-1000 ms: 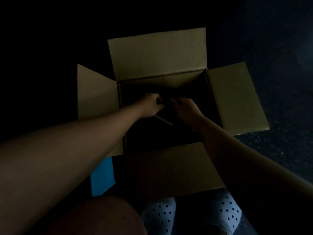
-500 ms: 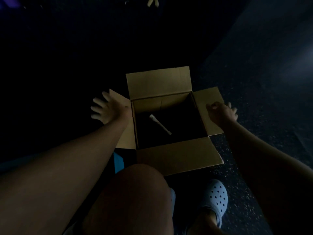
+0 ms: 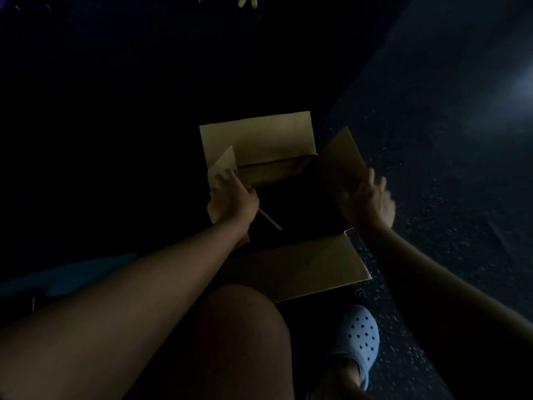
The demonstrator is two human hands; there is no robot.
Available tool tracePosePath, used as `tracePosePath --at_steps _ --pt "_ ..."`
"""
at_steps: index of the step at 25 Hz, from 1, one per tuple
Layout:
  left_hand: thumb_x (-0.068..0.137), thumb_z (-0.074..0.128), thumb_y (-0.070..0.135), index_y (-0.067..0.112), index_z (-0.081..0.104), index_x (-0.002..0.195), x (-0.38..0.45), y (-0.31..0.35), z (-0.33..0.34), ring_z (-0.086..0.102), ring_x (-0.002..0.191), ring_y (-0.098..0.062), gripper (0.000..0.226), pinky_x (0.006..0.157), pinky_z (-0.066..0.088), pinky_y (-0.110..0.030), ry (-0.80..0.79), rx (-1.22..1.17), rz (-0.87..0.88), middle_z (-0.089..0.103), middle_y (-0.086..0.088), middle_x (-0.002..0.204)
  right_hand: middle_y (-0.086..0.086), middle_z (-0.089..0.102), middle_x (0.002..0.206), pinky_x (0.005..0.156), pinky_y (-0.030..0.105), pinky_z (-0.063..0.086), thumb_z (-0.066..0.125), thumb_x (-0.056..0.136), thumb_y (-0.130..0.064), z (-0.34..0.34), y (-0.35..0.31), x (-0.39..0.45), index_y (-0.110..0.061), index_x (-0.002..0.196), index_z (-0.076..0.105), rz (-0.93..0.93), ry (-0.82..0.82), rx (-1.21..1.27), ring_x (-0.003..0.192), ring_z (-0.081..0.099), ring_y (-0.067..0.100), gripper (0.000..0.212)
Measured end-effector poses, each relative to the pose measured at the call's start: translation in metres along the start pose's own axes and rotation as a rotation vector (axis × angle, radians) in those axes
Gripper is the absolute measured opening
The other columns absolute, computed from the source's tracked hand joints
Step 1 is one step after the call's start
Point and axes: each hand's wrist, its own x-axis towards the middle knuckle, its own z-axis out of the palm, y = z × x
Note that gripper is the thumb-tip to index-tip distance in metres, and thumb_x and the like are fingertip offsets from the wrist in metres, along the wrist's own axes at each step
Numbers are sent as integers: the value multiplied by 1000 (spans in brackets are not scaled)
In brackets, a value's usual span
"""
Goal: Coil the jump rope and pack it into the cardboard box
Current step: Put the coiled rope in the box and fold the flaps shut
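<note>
Left hand [image 3: 230,197] is on the left side flap [image 3: 223,163] of the cardboard box [image 3: 256,140], fingers wrapped over its edge, flap tipped up toward vertical. Right hand [image 3: 372,202] is at the outer edge of the right side flap [image 3: 340,160], fingers loosely spread; looks like contact with the edge, but I can't tell if it's a real grip. That flap is also raised. Far flap and near flap [image 3: 302,264] lie open, folded outward.

Jump rope: only one pale handle [image 3: 271,222] shows, lying slanted on the box bottom near the left wall, partly behind the left wrist. The cord and the second handle are lost in the dark interior, so I can't confirm the coil.

My read: packing done, side flaps being closed.

Risks:
- If the coil has sprung loose, a loop could ride up and get pinched under a flap. No way to check in this light.
- Right hand contact looks shallow; the flap could slip off the fingers and drop back.
- Side flaps folded in unevenly could skew the box, since nothing braces it.

Surface: box sits on a dark speckled floor [image 3: 432,197], no worktop. Room very dim, faint glare upper right. A knee and a light blue perforated clog [image 3: 360,339] are in the foreground, and something blue [image 3: 72,272] lies at left.
</note>
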Motion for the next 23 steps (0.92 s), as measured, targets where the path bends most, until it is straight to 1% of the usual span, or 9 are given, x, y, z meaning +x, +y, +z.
tracePosePath --at_steps 2,3,6,8,10,12,15,19,23 --pt "103 48 39 14 38 147 -1 5 17 48 133 -39 52 92 49 -47 -80 31 65 39 -15 154 19 50 138 84 48 56 58 95 -44 17 -28 -22 -19 156 21 -125 55 -12 111 62 36 77" --pt "104 47 39 14 35 150 -1 6 27 41 139 -40 53 101 44 -50 -129 44 75 33 -15 159 19 51 137 82 47 57 56 95 -43 28 -39 -31 -18 158 16 -167 71 -58 109 62 34 79" --pt "106 41 31 17 33 153 0 -1 54 27 147 -42 49 112 32 -52 -223 86 89 20 -15 167 23 52 134 79 44 54 48 99 -37 58 -59 -48 -8 161 11 -213 87 -276 107 62 36 78" --pt "106 39 26 18 32 154 -3 -8 65 22 149 -44 49 117 26 -52 -242 131 136 16 -16 168 25 49 139 83 46 51 35 102 -36 79 -68 -57 -4 161 7 -235 0 -381 112 59 38 73" --pt "105 42 27 16 24 159 -6 -14 75 14 153 -43 59 121 17 -51 -255 189 190 9 -18 170 26 39 150 97 51 47 19 101 -42 105 -75 -70 -2 161 3 -239 -136 -404 127 49 43 74" --pt "104 44 33 12 15 162 -5 -21 86 11 153 -44 68 124 13 -53 -226 277 250 7 -20 169 27 22 163 111 57 35 16 105 -43 127 -75 -74 0 161 3 -239 -202 -419 144 32 47 72" --pt "103 41 37 8 23 157 2 -29 102 26 145 -46 64 121 19 -57 -116 473 333 24 -23 161 25 11 167 119 58 24 22 108 -38 141 -68 -67 1 161 6 -241 -227 -402 151 18 49 68" --pt "102 43 41 7 33 149 7 -20 99 37 136 -46 59 114 30 -57 -167 700 374 34 -25 151 25 18 164 114 55 31 33 108 -39 140 -66 -56 1 159 19 -270 -291 -461 147 24 47 66" --pt "100 50 42 13 49 139 13 -17 73 38 136 -39 48 109 31 -50 -154 469 402 41 -15 148 17 45 143 103 49 38 36 100 -57 103 -61 -56 -7 147 38 -396 -255 -369 127 45 36 69"
